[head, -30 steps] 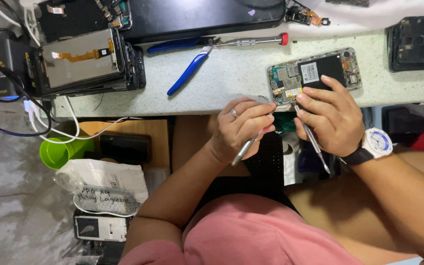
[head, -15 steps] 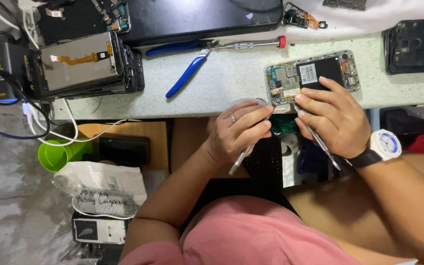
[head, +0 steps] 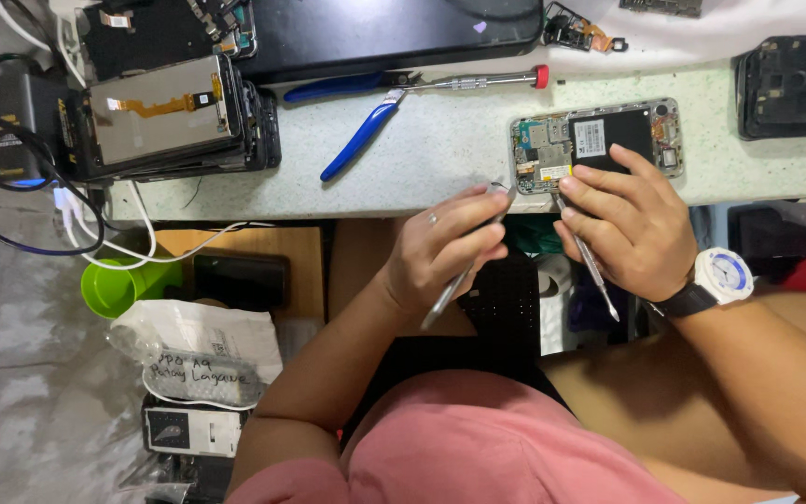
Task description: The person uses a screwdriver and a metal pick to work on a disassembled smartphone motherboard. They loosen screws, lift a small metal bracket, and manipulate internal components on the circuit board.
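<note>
An opened smartphone point(head: 597, 142), its back cover off and its circuit board and black battery exposed, is laid flat at the near edge of the speckled worktop point(head: 440, 149), right of the middle. The left hand point(head: 445, 247) is closed around a slim metal tool point(head: 464, 273), whose tip is brought to the phone's near left corner while its handle slants down past the worktop edge. The right hand point(head: 629, 229), a white wristwatch point(head: 725, 273) worn on its wrist, is rested with its fingers on the near part of the phone, and a second thin metal tool point(head: 592, 266) is gripped in it, the shaft pointing down and away from the worktop.

Blue-handled pliers point(head: 358, 117) are laid toward the far edge, left of the phone and well apart from it, with a red-capped screwdriver point(head: 482, 81) just beside them. A stack of phone screens point(head: 174, 117) is kept at the left end of the worktop. A dark phone back housing point(head: 795, 84) is seen at the right end. A green cup point(head: 123, 285) and a white plastic bag point(head: 200, 350) are seen below the worktop on the left.
</note>
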